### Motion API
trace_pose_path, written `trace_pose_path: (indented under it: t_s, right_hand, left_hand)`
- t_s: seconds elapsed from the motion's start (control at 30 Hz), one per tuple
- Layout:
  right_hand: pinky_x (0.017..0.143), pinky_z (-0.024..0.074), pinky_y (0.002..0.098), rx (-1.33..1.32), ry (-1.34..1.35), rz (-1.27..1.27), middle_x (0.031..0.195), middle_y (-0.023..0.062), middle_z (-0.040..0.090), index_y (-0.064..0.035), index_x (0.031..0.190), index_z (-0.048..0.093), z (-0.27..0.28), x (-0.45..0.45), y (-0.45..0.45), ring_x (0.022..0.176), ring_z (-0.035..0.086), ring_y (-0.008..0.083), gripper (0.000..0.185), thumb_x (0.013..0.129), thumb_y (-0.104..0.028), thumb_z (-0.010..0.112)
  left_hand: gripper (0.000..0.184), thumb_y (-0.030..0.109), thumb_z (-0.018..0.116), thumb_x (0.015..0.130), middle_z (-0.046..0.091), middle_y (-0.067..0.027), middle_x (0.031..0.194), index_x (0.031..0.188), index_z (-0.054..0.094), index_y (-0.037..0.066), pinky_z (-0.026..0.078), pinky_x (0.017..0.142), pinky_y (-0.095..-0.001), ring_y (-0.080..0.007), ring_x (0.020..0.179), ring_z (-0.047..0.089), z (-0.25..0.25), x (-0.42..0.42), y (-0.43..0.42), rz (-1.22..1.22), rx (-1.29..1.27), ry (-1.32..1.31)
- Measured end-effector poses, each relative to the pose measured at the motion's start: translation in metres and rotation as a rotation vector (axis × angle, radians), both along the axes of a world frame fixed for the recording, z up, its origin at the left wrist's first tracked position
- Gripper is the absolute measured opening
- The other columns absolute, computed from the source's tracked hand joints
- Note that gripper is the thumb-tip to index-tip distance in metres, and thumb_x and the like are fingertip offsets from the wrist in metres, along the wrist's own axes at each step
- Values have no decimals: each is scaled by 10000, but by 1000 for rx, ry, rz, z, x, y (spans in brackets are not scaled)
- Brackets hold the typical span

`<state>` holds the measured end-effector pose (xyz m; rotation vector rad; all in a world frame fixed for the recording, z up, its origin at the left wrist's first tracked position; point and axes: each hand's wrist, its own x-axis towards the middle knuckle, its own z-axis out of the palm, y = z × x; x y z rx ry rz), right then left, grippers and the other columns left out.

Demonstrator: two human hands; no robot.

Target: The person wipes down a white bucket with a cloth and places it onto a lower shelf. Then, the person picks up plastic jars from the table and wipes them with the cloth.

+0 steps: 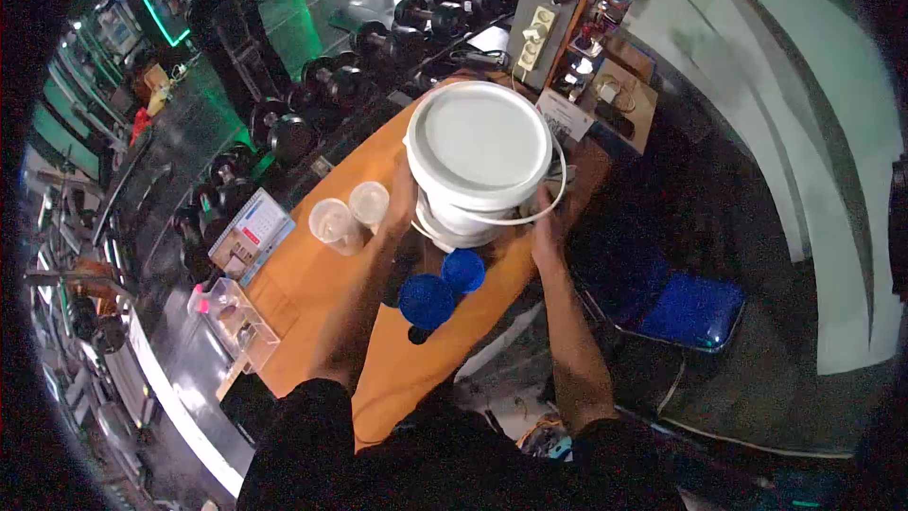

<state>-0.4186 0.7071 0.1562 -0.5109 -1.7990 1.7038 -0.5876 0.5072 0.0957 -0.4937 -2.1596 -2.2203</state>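
Observation:
A white lidded bucket (482,147) is between my two hands above the wooden counter, its thin wire-like handle hanging down at the right and front. My left hand (403,197) grips the bucket's left side, and my right hand (546,232) grips its right side; the fingers are partly hidden behind it. Just in front of the bucket are two round blue cups (426,301), one smaller than the other. To the left of my left hand stand two clear plastic cups (331,223). A pale curved rim shows under the bucket; what it belongs to is unclear.
On the counter's left edge are a desk calendar (252,235) and a clear acrylic box (236,322). A power strip (535,38) and a cluttered shelf (591,57) are at the back. A blue chair (686,310) stands right; dumbbells (340,79) line a rack beyond.

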Motion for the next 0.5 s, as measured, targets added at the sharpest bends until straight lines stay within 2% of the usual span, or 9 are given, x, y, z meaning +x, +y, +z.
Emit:
trace_pose_path:
  t_s: [0.03,0.1,0.17,0.2,0.33,0.43,0.5]
  right_hand:
    - [1043,309,358,29,-94,73,1261,147,513,-8,1298,461,-20,-11,11,1208,440,253,513,869,-256,597]
    - [1063,291,376,-65,9,40,1349,140,427,-13,1337,395,-40,-19,5,1249,390,275,555,875,-247,593]
    - [1046,326,393,49,15,-52,1353,136,423,-20,1314,408,-50,-21,3,1236,407,278,491,904,-241,566]
    - [1060,306,399,2,60,-11,1379,140,398,-19,1339,382,-50,-23,2,1265,378,287,510,913,-241,554]
    - [1088,246,387,-116,-48,86,1458,139,253,-8,1419,218,-55,-22,4,1321,276,262,679,922,-370,506]
    - [1088,245,392,-127,-37,-17,1466,158,235,0,1425,198,-61,-24,2,1328,265,272,734,907,-416,509]
    - [1091,240,392,2,-12,-75,1469,168,227,4,1427,188,-63,-22,3,1335,254,279,761,896,-431,516]
  left_hand:
    - [434,303,337,979,585,-201,1129,1196,504,-33,371,969,-348,-305,1095,525,0,-3,2,1,-7,-6]
    - [433,302,337,979,585,-201,1128,1195,504,-33,372,968,-348,-306,1093,526,0,-4,7,2,-13,-25]
    - [432,302,337,979,585,-200,1126,1195,504,-33,373,967,-349,-306,1092,526,0,-2,11,4,-23,-35]
    - [432,301,337,979,585,-200,1126,1195,504,-33,373,966,-349,-306,1091,527,-1,0,12,3,-30,-37]
    - [430,299,337,980,586,-200,1124,1195,504,-33,375,964,-350,-307,1088,528,-4,4,15,10,-57,-39]
    - [429,298,336,980,587,-199,1122,1195,505,-34,376,963,-351,-307,1086,529,-5,8,15,20,-83,-37]
    - [428,297,336,980,587,-199,1121,1194,505,-34,377,962,-351,-308,1085,529,-4,9,15,25,-97,-38]
